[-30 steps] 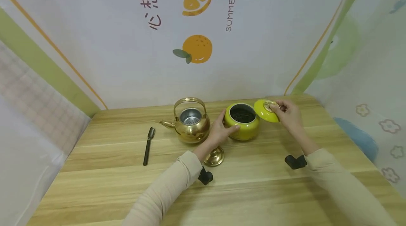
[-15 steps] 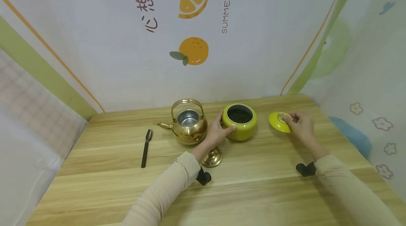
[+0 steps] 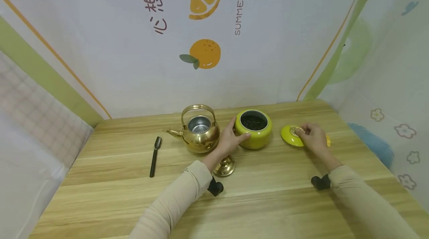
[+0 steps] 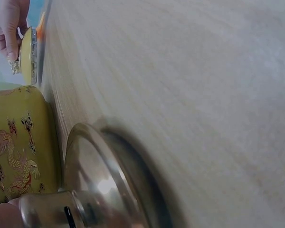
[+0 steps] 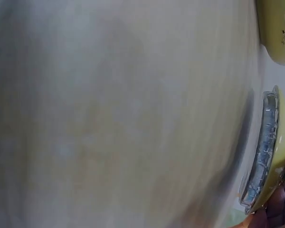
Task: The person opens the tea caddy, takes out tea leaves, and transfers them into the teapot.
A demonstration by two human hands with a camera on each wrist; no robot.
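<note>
1. My right hand (image 3: 314, 138) pinches the yellow lid (image 3: 289, 139) by its knob (image 3: 295, 131), so the lid lies on the left of that grip, knob uppermost and underside towards the table (image 3: 268, 194)
2. The gap beneath that grip is what counts, I judge: the lid's glassy rim is very close over the wood, and I cannot tell whether any of its edge touches; being round, the lid has no long axis to line up
3. My left hand (image 3: 229, 141) holds the yellow jar (image 3: 258, 140) from its left side, thumb across the near face, fingers round the side; the jar is upright, to the right of this grip and to the left of my right one
4. The jar's uncovered mouth faces up between my two grips, with dark loose stuff inside that looks like dry leaves
5. Just left of my left grip is the gold kettle (image 3: 202, 141), spout pointing away from that hand; nearer to me, by the same wrist, is a gold lid (image 3: 226, 168)
6. Farther left, well apart from both grips, is the black scoop (image 3: 154, 159), long axis running roughly away from me, bowl at the far end; my left hand is the nearer one
</note>
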